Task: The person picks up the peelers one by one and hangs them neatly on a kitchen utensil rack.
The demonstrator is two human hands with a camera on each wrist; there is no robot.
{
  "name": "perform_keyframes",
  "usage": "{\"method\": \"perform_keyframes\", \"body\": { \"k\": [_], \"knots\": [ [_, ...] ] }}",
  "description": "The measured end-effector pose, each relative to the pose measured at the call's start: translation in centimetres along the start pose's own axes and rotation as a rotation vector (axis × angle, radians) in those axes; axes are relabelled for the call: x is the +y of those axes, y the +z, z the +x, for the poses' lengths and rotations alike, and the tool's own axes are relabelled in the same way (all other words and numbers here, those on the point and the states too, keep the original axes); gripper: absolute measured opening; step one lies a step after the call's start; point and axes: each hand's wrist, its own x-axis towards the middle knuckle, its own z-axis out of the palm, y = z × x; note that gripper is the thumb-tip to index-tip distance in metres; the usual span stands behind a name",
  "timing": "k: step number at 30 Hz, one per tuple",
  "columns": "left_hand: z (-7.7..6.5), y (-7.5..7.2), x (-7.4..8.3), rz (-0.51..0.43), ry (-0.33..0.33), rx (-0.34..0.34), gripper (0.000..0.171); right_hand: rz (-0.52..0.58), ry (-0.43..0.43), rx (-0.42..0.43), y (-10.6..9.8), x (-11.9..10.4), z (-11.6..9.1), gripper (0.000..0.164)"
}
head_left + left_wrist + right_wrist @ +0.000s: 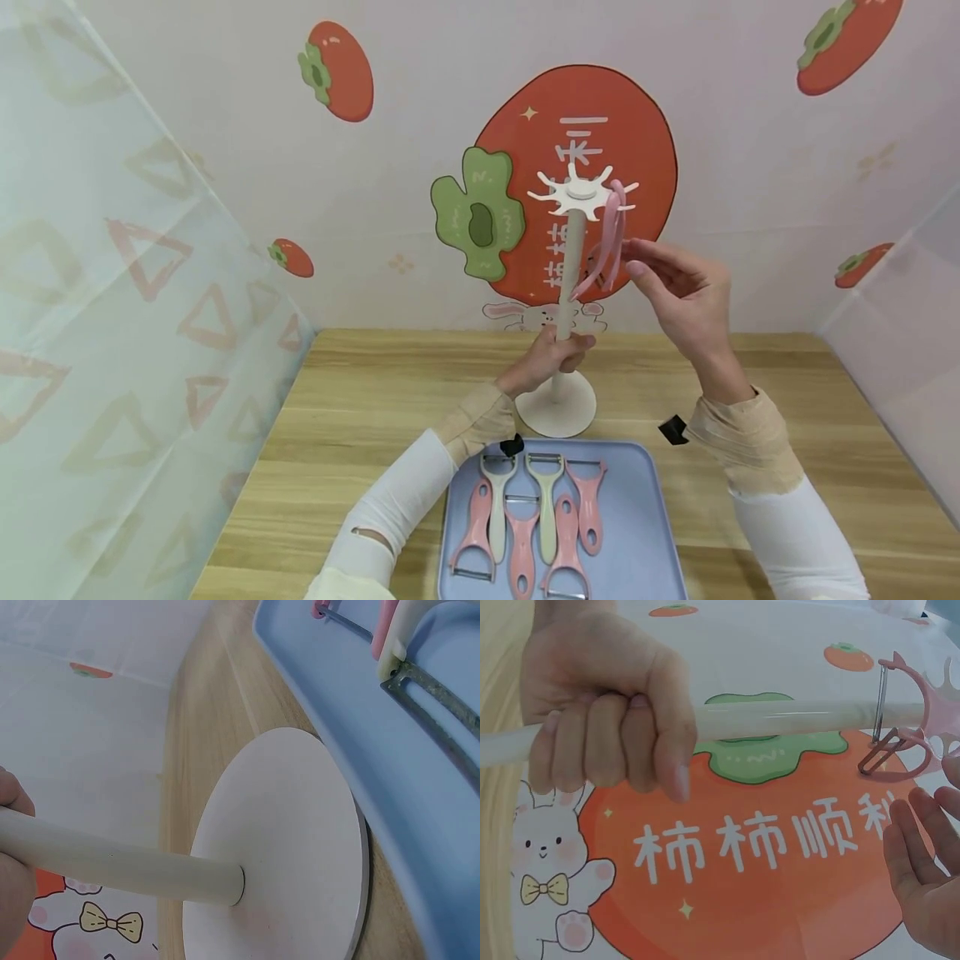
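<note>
Peelers (611,227) (2 pink) hung on 1 side of white rack (572,258): tip/slip risk.
L hand (551,358) wrapped round rack; R hand (686,296), thumb & fingers apart, beside peelers. Uneven load could tip rack if L lets go; R knock could jog peelers off.

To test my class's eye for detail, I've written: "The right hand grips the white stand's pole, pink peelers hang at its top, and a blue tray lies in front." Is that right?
No: it is the left hand that grips the white stand's pole, as the head view shows. Pink peelers do hang at its top, and a blue tray lies in front.
</note>
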Motion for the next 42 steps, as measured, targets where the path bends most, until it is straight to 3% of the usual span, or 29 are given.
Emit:
{"method": "perform_keyframes", "body": {
  "k": [6,10,16,23,27,34,42],
  "knots": [
    [0.2,0.1,0.0,-0.012,0.003,0.001,0.043,-0.049,0.01,-0.039,-0.6,0.1,-1.8,0.031],
    [0.2,0.0,0.1,-0.015,-0.01,0.005,0.043,-0.196,0.004,-0.095,-1.0,0.0,-3.1,0.034],
    [0.2,-0.1,0.5,-0.008,-0.007,0.013,0.039,-0.322,-0.026,-0.215,-1.1,-0.4,-4.4,0.039],
    [0.2,0.0,0.4,0.026,0.015,0.0,0.043,-0.491,-0.124,-0.533,-1.5,-1.2,-6.2,0.039],
    [0.2,0.0,0.4,0.017,0.02,0.0,0.047,-0.567,-0.107,-0.672,-1.6,-1.7,-7.3,0.038],
    [0.0,0.1,0.5,0.004,0.016,0.02,0.049,-0.582,-0.083,-0.817,-2.1,-1.5,-8.9,0.04],
    [0.1,-0.1,0.3,0.0,0.008,0.028,0.048,-0.469,-0.058,-0.896,-2.5,0.3,-11.6,0.041]
  ]
}}
